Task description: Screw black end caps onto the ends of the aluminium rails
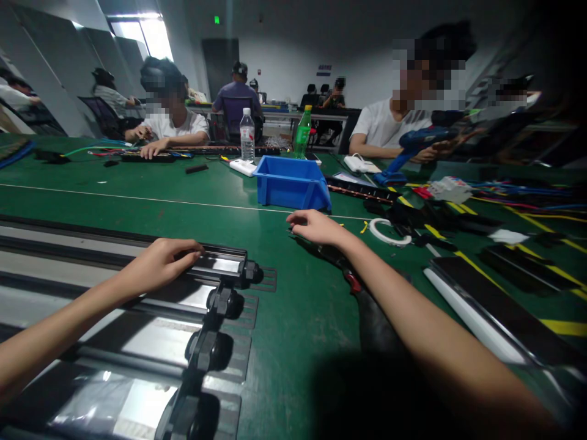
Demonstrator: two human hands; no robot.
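My left hand (158, 266) lies over the farthest of several long metal profile bars (224, 264), its fingers stretched along the top near the bar's end. Black cable-gland-like fittings (224, 302) project from the bar ends. My right hand (316, 227) is just in front of a blue plastic bin (291, 189), its fingers curled inward. A small dark piece shows at its fingertips; what it is, I cannot make out. Under my right wrist and forearm is a dark tool with a red part (352, 282), mostly covered by the arm.
A white ring-shaped coil (389, 233), black pieces and yellow strips lie on the green table (284, 342) at the right. A clear bottle (247, 135), a green bottle (302, 133) and a blue power drill (408, 153) are farther back. Two co-workers sit across the table.
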